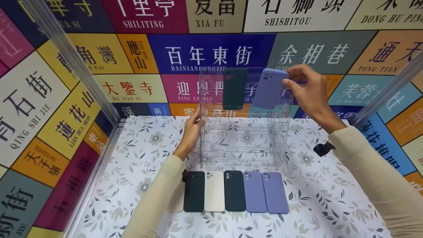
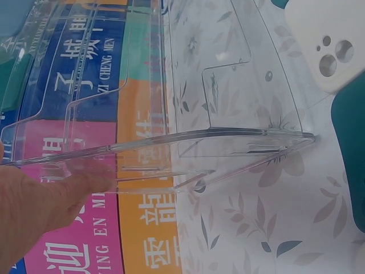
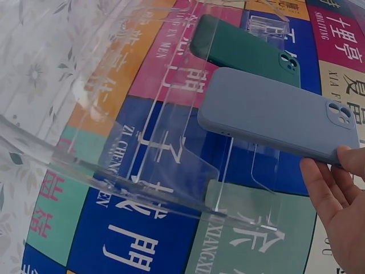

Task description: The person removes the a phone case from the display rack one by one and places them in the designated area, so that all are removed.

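At the top right of a clear tiered display rack [image 1: 211, 155], my right hand [image 1: 310, 89] pinches a purple phone case [image 1: 271, 87] by its side edge, between thumb and fingers. The case tilts slightly, camera cutouts up, and overlaps the top tier in the head view. Beside it on that tier, a dark green phone case [image 1: 235, 89] leans upright. My left hand [image 1: 191, 134] holds the rack's left side panel, its thumb [image 2: 74, 185] lying along the clear plastic; its other fingers are mostly hidden. In the right wrist view, the purple case [image 3: 268, 114] passes in front of the green one [image 3: 245, 51].
A row of phone cases lies on the flower-patterned tabletop [image 1: 317, 205] before the rack: dark green [image 1: 194, 195], cream [image 1: 214, 195], another dark green [image 1: 234, 195] and two purple [image 1: 255, 195]. My left sleeve partly covers a pale case at the row's left end. Sign-printed walls [image 1: 211, 49] enclose the table.
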Available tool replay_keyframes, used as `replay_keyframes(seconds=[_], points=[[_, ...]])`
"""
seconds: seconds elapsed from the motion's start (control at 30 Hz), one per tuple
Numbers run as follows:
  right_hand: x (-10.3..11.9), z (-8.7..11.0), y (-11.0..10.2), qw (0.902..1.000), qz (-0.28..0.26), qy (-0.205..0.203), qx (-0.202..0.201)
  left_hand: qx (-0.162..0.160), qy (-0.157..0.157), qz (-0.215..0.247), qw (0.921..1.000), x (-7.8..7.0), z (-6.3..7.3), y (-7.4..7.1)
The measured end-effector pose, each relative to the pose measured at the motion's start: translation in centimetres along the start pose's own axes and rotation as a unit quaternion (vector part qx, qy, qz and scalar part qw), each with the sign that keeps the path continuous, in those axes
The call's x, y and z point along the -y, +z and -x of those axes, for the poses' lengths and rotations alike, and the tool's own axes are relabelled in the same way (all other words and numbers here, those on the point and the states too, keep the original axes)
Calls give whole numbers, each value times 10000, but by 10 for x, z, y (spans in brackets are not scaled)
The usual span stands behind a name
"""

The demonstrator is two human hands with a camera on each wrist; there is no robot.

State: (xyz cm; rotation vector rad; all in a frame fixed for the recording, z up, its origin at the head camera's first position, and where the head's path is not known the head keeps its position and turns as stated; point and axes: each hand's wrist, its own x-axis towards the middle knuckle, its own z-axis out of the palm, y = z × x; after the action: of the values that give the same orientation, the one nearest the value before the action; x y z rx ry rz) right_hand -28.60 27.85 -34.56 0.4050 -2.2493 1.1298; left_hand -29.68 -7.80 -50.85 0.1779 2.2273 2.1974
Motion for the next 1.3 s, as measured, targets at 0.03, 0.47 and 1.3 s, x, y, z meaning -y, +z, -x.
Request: replay_keyframes(seconds=[0.03,0.47,1.3], points=[[0,2,-1,10000,-11,13,-9,-16,0,8,10000,0,0,0],[-13,34,-16,9991,-176,367,65,-35,-31,79,10000,1,0,-1],[-39,101,-6,9962,-296,538,618,-18,-7,182,9998,1,0,0]])
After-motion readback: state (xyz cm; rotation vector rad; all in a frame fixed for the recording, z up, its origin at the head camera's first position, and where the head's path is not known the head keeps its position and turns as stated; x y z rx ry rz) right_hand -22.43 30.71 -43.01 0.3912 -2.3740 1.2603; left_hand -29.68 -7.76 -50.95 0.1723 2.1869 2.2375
